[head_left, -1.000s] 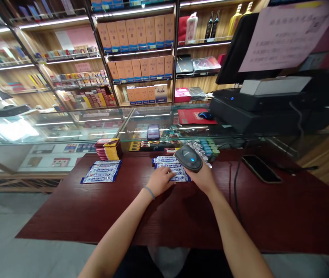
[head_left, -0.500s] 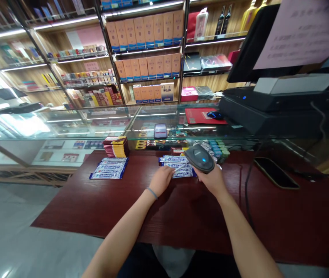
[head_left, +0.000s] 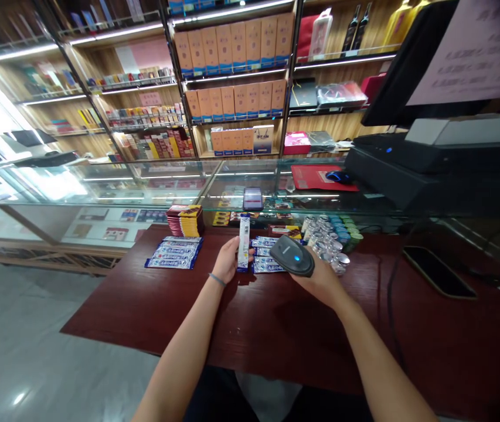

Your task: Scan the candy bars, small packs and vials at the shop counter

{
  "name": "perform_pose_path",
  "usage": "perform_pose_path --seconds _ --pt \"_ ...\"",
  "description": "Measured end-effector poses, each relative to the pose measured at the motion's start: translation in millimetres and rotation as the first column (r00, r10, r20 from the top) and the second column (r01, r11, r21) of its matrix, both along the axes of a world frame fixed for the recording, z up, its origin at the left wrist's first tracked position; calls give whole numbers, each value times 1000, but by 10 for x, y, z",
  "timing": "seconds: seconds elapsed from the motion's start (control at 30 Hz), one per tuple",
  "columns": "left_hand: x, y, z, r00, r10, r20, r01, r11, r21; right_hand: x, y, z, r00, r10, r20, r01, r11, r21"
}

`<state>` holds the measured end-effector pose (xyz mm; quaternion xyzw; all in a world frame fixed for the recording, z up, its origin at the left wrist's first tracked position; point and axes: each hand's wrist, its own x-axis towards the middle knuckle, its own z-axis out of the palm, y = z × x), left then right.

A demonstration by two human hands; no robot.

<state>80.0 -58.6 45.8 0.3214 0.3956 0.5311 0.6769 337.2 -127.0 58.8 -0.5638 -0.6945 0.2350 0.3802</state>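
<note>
- Dark red-brown surface (head_left: 144, 310), nearest, above a grey floor (head_left: 21, 351).
- Hands: the left hand (head_left: 227, 262) pinches a blue-and-white packet (head_left: 244, 243) above the surface; the right hand (head_left: 322, 282) wraps round a black scanner (head_left: 292, 256).
- Similar packets (head_left: 174, 253) lie in rows either side of the left hand.
- Glass display case (head_left: 45, 225) beyond, with small boxes (head_left: 116, 233) inside.
- Wall shelves (head_left: 311, 124) farthest, holding orange boxes (head_left: 238, 48) and bottles (head_left: 355, 32).

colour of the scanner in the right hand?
Scanner: dark grey, one blue light. Head view.
</note>
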Motion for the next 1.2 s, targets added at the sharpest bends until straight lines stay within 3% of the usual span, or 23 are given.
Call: perform_pose_path --seconds 0.17,0.5,0.67,0.8,0.9,1.0,1.1,1.2 --pt "7 -14 10 1000 19 -21 -19 1000 -2 -4 -22 8 995 29 95 -30 999 14" --pt "-42 17 36 991 4 132 -7 1000 23 26 18 -34 999 -24 35 25 1000 -20" --pt "-284 39 247 974 203 100 -221 953 209 68 75 -97 999 -41 33 41 999 19" --pt "-765 73 372 901 403 -161 -294 841 454 84 99 -152 997 -65 33 63 997 47" --pt "-1240 79 375 691 579 -433 -204 730 652 77 96 -185 995 -103 18 102 994 38" --pt "-1706 75 324 308 699 -646 77 658 749 73 91 -192 995 -101 17 101 994 29" --pt "-2072 110 230 30 674 -738 350 684 640 77 91 -174 995 -101 26 101 995 26" --pt "-2300 213 112 -172 599 -782 471 747 469 84 92 -155 995 -93 26 93 995 20"
